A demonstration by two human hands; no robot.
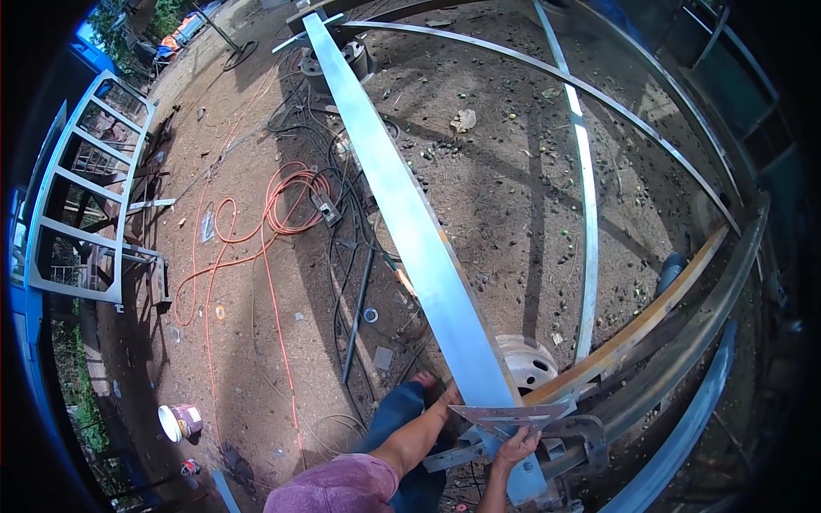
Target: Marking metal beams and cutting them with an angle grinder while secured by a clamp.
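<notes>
Steel square (506, 416) held on beam (410, 222) by both hands (516, 447).

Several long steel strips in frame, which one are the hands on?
The wide flat steel bar running up the middle. A metal square lies across its near end, with the left hand and right hand on the square. The thinner strips to the right go untouched.

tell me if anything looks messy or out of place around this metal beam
The ground left of the long metal beam is cluttered: an orange cord lies in loose coils tangled with black cables, and a white bucket lies tipped on its side. Both hands hold a metal square against the beam.
</notes>
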